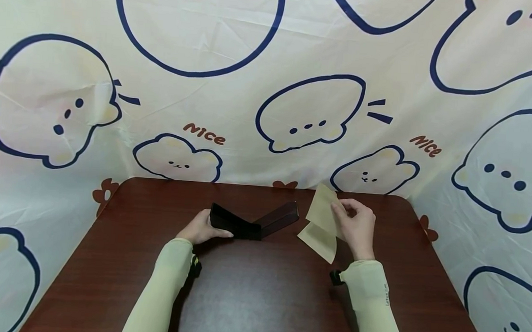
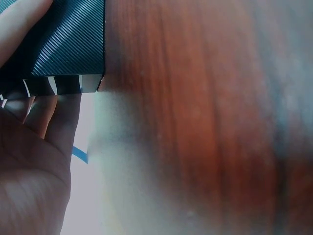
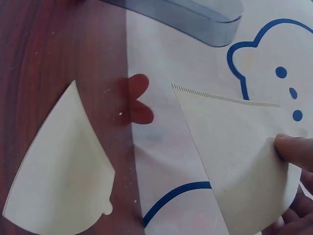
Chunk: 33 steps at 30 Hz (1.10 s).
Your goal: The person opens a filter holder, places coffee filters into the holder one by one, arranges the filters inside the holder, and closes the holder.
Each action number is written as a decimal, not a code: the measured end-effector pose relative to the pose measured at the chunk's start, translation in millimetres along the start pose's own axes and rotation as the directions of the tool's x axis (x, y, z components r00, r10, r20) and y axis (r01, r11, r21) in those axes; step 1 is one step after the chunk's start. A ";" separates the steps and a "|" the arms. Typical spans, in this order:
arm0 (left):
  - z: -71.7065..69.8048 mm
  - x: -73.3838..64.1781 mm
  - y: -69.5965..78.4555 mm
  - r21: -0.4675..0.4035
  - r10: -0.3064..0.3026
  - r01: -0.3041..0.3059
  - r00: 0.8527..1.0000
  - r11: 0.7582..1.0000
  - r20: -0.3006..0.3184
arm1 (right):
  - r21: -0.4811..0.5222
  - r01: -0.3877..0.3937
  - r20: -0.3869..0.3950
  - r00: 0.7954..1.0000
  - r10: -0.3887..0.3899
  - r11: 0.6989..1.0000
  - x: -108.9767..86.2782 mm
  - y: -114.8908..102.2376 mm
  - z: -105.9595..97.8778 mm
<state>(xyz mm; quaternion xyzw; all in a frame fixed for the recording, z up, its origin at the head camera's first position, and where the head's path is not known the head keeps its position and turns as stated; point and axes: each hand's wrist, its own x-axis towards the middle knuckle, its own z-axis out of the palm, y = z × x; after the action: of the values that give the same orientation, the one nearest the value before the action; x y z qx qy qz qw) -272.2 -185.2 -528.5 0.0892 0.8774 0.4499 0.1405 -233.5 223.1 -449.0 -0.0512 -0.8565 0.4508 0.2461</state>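
My left hand (image 1: 204, 228) grips a black box (image 1: 231, 222) by its left end, tilted above the table. In the left wrist view the thumb lies on the box's ribbed face (image 2: 71, 44) and the fingers are behind it. The box's clear smoky lid (image 1: 283, 218) is swung open to the right. My right hand (image 1: 356, 225) pinches a beige cone coffee filter (image 3: 234, 147) between thumb and fingers; its crimped edge shows in the right wrist view. A second coffee filter (image 3: 61, 166) is just below it, apparently lying on the table.
A dark brown wooden table (image 1: 259, 296) with rounded far corners is beneath both hands. Behind and beside it hangs a pale cloth (image 1: 233, 104) printed with cartoon animals. Dark wrist straps (image 1: 196, 266) sit at both sleeves.
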 end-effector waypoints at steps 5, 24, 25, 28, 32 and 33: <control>0.0 -0.2 0.3 0.010 0.001 -0.001 1.000 1.000 0.000 | 0.016 0.010 -0.009 1.000 -0.009 1.000 0.9 -6.9 -2.6; 1.2 0.0 -0.8 -0.007 0.007 -0.007 1.000 1.000 -0.002 | 0.074 0.084 -0.032 0.996 -0.082 0.994 -1.7 -21.9 -8.6; 1.2 -0.1 -0.8 -0.006 0.008 -0.008 1.000 1.000 -0.004 | 0.079 0.086 -0.033 0.996 -0.084 0.993 -1.6 -22.5 -8.7; 0.7 -0.1 -0.8 -0.003 0.013 -0.013 1.000 1.000 -0.005 | 0.093 0.095 -0.036 0.995 -0.092 0.991 -1.0 -24.9 -9.1; -0.1 0.0 -0.9 0.002 0.016 -0.016 1.000 1.000 -0.002 | 0.100 0.106 -0.039 0.994 -0.102 0.989 0.1 -28.9 -9.6; -0.3 0.2 -0.9 0.004 0.017 -0.017 1.000 1.000 -0.001 | 0.102 0.105 -0.037 0.994 -0.102 0.989 0.3 -30.0 -9.6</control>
<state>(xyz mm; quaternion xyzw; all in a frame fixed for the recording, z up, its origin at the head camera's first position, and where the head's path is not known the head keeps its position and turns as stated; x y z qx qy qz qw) -272.5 -185.8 -529.1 0.0967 0.8775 0.4496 0.1361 -225.3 212.7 -420.5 -0.0009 -0.8293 0.4806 0.2850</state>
